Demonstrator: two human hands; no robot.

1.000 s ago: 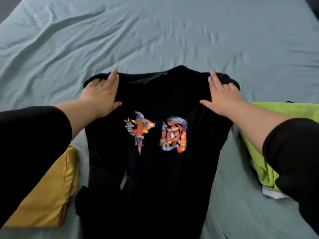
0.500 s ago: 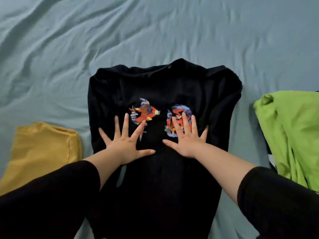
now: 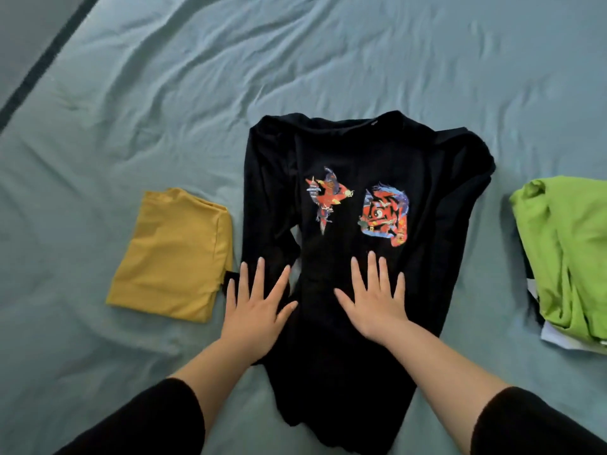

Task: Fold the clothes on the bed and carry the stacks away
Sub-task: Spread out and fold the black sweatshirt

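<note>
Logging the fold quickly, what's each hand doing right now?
Left hand: open, fingers spread flat on the black printed shirt.
Right hand: open, pressed flat on the same shirt, holding nothing.

Black tee (image 3: 361,152) w/ red-blue print, spread face-up mid bed (image 3: 328,60), sides folded in, collar far, hem near. On left, yellow top (image 3: 174,254) folded into rectangle, just beside tee. At right, green top (image 3: 565,257) crumpled, apart from tee, over white piece (image 3: 558,338).
</note>
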